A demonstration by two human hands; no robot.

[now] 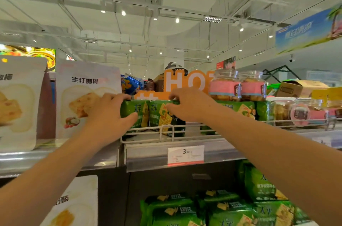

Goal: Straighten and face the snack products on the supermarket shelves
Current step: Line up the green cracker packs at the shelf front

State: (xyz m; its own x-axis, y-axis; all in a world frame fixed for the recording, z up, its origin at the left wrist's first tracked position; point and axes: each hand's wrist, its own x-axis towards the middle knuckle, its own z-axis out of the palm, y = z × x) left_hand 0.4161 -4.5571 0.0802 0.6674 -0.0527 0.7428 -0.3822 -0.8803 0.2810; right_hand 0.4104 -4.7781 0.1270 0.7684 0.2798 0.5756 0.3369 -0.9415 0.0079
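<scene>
Two green cracker packs stand upright side by side on the top shelf behind a white wire rail (166, 129). My left hand (109, 113) grips the left green pack (137, 113), fingers over its top and thumb across its front. My right hand (187, 105) grips the right green pack (159, 114), fingers curled over its top edge and thumb on its face. More green packs (240, 108) lie to the right behind my right forearm.
White cake bags (83, 96) stand at the left on the same shelf. Clear jars with pink labels (238, 85) sit on the green packs at the right, one jar (307, 114) lying on its side. An orange sign (185, 81) rises behind. A price tag (185, 154) hangs below; further green packs (212, 211) fill the lower shelf.
</scene>
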